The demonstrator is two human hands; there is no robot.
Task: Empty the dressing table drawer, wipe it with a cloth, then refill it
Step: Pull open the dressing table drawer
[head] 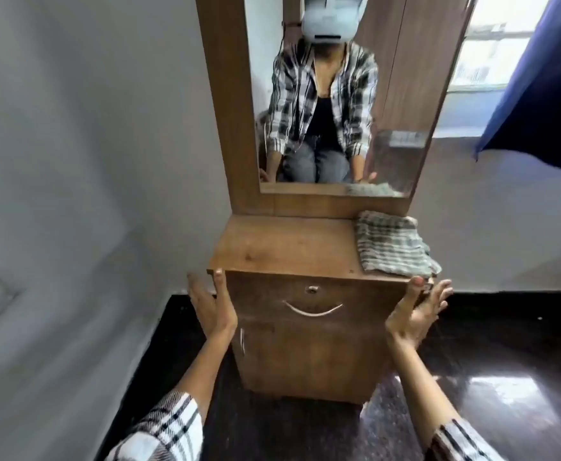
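A wooden dressing table (282, 247) stands against the wall with a tall mirror above it. Its drawer (312, 311) is closed, with a curved metal handle and a small keyhole above that. A folded checked cloth (392, 244) lies on the right side of the tabletop. My left hand (211, 307) is open beside the left front corner, thumb touching the top's edge. My right hand (415, 314) is open at the right front corner, thumb on the edge, fingers spread. Neither hand holds anything.
Below the drawer is a cupboard door with a small handle (242, 341). The mirror (335, 104) reflects a kneeling person in a checked shirt. A dark glossy floor (488, 377) surrounds the table. A blue curtain (545, 88) hangs by a window at the right.
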